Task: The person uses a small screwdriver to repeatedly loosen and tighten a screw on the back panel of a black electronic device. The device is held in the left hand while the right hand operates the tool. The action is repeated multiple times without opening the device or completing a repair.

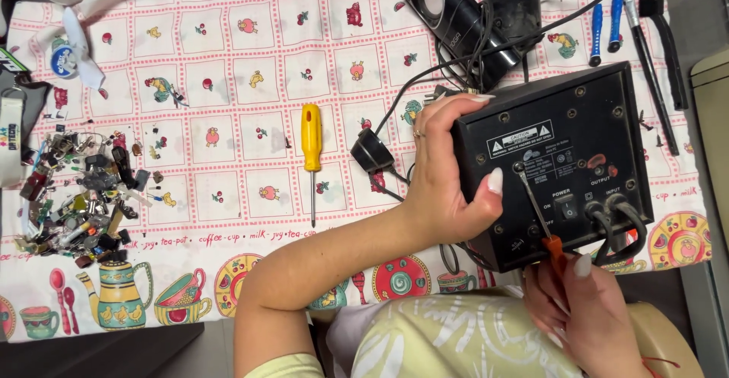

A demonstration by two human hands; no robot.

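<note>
Right hand (573, 306) at the near edge of the table (228, 105), fingers (583, 266) closed around the orange handle of a slim metal-shafted screwdriver (538, 211). Shaft slanting up and to the left, away from the body, tip set on a screw (519, 167) in the back panel of the black box-shaped plastic speaker cabinet (558, 162). Left hand (448, 173) wrapped over the cabinet's left side, fingers (495, 181) curled onto the panel, thumb tip just beside that screw, bracing the box. Screw lying straight ahead of the right-hand fingers along the tool's long axis; left hand nearer to it, yet occupied with holding.

Further out: black cables (619, 230) plugged low in the panel, a yellow-handled screwdriver (311, 158) lying lengthwise mid-table, well apart. Small black oblong satellite speaker (456, 21) toward the far edge, heap of tiny electronic parts (83, 196) by the left edge, brushes and blue-handled tools (630, 21) at the far right corner.
</note>
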